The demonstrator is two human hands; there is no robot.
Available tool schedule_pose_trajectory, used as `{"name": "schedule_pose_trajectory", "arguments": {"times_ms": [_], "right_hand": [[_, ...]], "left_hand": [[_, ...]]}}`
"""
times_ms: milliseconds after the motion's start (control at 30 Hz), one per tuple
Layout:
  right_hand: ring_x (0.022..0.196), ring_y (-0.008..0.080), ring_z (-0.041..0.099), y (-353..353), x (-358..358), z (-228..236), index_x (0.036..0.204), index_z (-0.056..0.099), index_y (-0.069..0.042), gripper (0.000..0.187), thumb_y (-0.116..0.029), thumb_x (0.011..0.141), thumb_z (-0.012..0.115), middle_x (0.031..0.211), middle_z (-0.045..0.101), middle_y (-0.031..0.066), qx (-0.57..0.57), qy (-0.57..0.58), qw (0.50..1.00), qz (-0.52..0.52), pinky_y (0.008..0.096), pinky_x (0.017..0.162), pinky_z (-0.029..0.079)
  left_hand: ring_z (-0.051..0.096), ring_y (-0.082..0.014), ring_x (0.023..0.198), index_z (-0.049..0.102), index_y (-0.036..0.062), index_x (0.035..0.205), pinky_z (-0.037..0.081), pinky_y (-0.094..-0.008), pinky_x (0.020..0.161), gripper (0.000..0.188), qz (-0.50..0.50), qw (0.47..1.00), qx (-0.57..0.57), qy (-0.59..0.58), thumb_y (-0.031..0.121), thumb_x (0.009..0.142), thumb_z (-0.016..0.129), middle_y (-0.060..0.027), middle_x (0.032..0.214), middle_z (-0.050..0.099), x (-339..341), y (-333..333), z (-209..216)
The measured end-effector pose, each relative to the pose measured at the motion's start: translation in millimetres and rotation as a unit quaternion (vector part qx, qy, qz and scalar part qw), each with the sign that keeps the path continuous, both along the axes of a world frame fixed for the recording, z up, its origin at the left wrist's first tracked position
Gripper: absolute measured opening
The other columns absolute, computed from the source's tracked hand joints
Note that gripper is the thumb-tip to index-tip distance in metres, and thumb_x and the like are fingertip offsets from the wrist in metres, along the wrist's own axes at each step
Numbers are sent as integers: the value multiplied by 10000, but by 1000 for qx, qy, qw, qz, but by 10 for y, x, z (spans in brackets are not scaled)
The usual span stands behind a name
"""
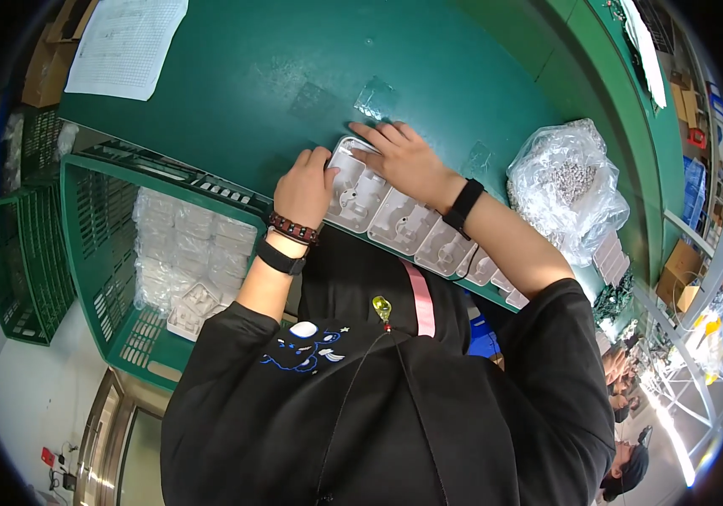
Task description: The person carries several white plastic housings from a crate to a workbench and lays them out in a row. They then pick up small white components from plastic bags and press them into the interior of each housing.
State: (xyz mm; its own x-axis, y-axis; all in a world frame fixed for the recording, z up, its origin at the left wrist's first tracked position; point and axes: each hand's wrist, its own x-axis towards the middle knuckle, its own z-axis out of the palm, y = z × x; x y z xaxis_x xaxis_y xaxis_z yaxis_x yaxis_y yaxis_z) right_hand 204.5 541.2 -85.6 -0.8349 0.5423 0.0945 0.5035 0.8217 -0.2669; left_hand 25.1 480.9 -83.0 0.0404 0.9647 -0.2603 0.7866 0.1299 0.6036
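Several whitish moulded plastic casings stand in a slanting row along the near edge of the green table point(235, 93). At the row's left end, my left hand point(303, 187) has curled fingers gripping the side of the first casing point(350, 196). My right hand point(408, 164) reaches over that casing's far part, its fingers across the far rim and its thumb inside. Small fittings show in its hollows; whether a small piece lies under my fingers is hidden. Beside it, under my right forearm, a second casing point(400, 221) and a third casing point(446, 247) lie open side up.
A clear plastic bag point(566, 181) of small silvery parts sits on the table's right. Left and below, a green crate point(83, 253) holds bagged casings point(180, 240) and a loose casing point(193, 310). Paper sheets point(125, 46) lie at the far left. People sit at far right.
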Motion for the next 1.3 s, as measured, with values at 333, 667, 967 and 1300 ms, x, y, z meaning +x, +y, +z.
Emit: {"name": "schedule_pose_trajectory", "arguments": {"times_ms": [333,667,967,1300], "right_hand": [[893,247,510,-285,1356,908,921,594,-50,167,-29,778,511,951,540,98,-115,180,893,-397,309,789,400],[953,372,481,-3020,3732,-193,1192,407,-74,569,-409,754,547,1071,463,221,-78,-220,552,-801,415,798,414],[958,410,459,-2776,3292,-64,1222,323,35,665,-373,754,563,1061,447,261,-191,-19,570,-799,426,810,396],[957,392,458,-3379,4429,-143,1223,298,57,677,-304,733,594,1050,453,235,-224,78,655,-718,413,792,404]], "left_hand": [[533,-355,714,512,59,849,425,-423,573,172,-68,996,25,58,210,774,546,-154,767,555,3,9,-72],[545,-359,727,502,52,825,427,-439,580,175,-134,974,33,178,225,804,492,-172,772,569,122,85,-55],[552,-375,722,531,44,778,438,-437,597,214,-38,964,8,262,255,794,499,-189,736,581,238,75,-69],[555,-373,770,569,46,801,441,-441,657,227,-42,962,-20,269,259,724,545,-195,768,586,1208,-238,-104]]}}
